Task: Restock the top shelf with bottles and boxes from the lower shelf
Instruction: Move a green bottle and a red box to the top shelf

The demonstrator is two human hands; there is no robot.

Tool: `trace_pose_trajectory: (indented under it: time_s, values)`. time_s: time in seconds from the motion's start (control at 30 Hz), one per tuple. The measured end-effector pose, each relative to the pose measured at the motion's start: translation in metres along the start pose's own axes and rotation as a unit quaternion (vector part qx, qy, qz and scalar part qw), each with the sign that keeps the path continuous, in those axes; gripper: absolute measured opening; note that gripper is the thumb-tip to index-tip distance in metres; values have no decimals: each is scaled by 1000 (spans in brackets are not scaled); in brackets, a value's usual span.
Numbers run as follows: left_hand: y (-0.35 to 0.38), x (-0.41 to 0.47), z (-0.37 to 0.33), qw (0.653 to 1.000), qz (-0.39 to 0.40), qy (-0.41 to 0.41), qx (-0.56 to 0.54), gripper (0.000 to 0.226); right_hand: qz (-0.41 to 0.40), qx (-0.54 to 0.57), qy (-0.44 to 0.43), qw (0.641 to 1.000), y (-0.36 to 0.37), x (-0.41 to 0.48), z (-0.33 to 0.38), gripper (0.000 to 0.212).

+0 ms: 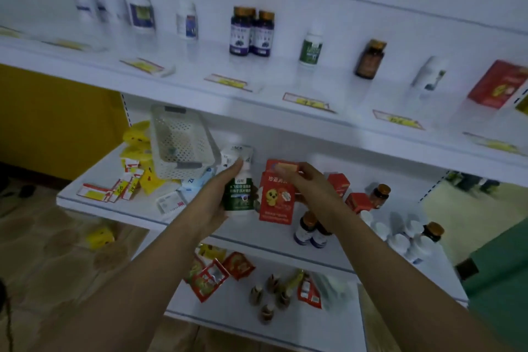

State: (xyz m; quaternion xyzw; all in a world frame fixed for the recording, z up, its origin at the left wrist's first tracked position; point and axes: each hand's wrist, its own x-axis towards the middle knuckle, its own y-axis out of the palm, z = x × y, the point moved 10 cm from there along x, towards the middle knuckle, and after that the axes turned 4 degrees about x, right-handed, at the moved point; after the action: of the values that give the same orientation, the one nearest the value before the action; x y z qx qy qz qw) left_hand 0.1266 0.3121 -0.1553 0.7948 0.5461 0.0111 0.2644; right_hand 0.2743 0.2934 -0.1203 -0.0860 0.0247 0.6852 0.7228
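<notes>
My left hand (215, 200) grips a white bottle with a green label (239, 194) over the lower shelf (137, 210). Beside it, my right hand (307, 184) holds a red box with a yellow cartoon figure (275, 203) by its top. Both items are upright and close together. On the top shelf (200, 71) stand spaced bottles: white ones at the left, two purple-labelled bottles (251, 31), a green-labelled bottle (311, 47), a brown bottle (370, 58), a white bottle (430, 74) and a red box (498, 84).
A white perforated basket (180, 141) leans at the back left of the lower shelf, with yellow packets and price tags (114, 187) nearby. More red boxes, brown bottles and white bottles (400, 237) stand to the right. Red sachets (217, 271) lie on the bottom shelf.
</notes>
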Motion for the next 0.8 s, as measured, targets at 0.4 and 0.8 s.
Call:
trace_pose_trajectory:
  time_s: [0.4, 0.8]
  values:
    - [111, -87, -141, 979, 143, 139, 47, 41, -63, 111, -138, 982, -7, -88, 163, 39]
    - [190, -101, -185, 955, 218, 185, 77, 45, -120, 98, -195, 969, -65, -121, 218, 36]
